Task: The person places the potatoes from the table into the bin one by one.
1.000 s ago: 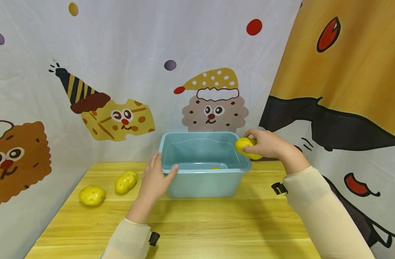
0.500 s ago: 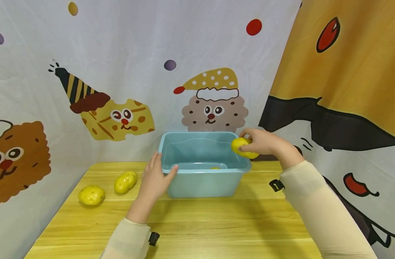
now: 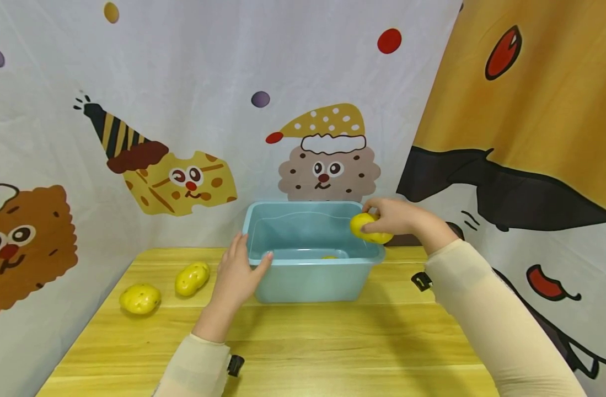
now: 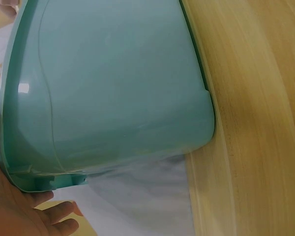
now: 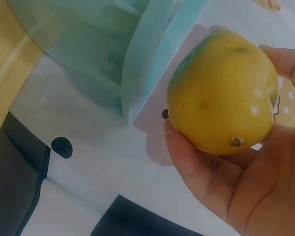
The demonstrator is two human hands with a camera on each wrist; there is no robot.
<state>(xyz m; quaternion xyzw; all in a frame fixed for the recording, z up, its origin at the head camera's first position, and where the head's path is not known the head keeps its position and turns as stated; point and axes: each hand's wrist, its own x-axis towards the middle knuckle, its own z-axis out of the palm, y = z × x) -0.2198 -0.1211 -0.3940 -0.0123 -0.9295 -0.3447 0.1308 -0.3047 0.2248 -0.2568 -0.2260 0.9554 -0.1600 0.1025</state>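
In the head view my right hand (image 3: 397, 216) grips a yellow potato (image 3: 362, 226) above the right rim of a light blue plastic basin (image 3: 307, 284). The right wrist view has that potato (image 5: 221, 98) large between thumb and fingers, beside the basin's rim (image 5: 150, 54). At the basin's front left corner rests my left hand (image 3: 238, 273), thumb by the front rim and fingers fairly straight along the left side. Its fingers (image 4: 59, 211) spread past the corner in the left wrist view. A bit of another yellow potato (image 3: 330, 257) shows inside the basin, mostly hidden by the front wall.
Two more yellow potatoes lie on the wooden table (image 3: 303, 347) left of the basin: one farther left (image 3: 140, 299), and a second potato (image 3: 192, 279) nearer the left hand. A cartoon-printed curtain (image 3: 198, 66) hangs close behind the table and along both sides.
My right hand has moved slightly left with the potato, from the basin's right edge to over its right rim. The left hand stays at the corner.
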